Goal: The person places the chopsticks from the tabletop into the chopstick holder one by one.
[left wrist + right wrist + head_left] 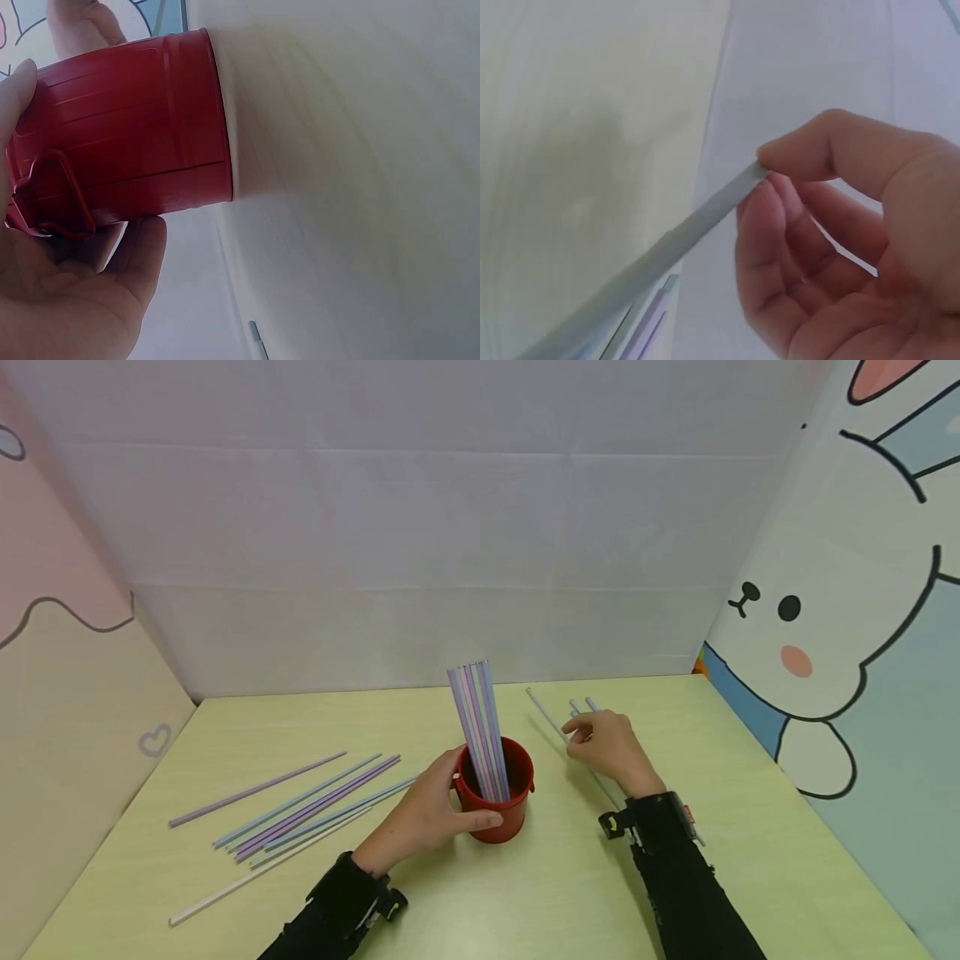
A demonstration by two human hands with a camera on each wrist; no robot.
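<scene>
My left hand (427,818) holds a small red metal bucket (513,817) round its side, thumb across the front. The bucket stands upright on the table, and a bundle of pastel straws (482,735) leans in it, tops well above the rim. The left wrist view shows the bucket's side (127,127) and a wire handle loop (64,191) close to the palm. To the right of the bucket, my right hand (611,752) pinches a pale straw (660,259) between thumb and fingertips. Just beyond that hand, ends of pale blue straws (592,703) show, the rest hidden by it.
Several straws lie fanned out on the left of the yellowish table (570,902), among them a purple straw (255,789), a blue straw (296,802) and a white straw (255,875). A pale wall (450,527) rises behind the table, with printed panels at both sides.
</scene>
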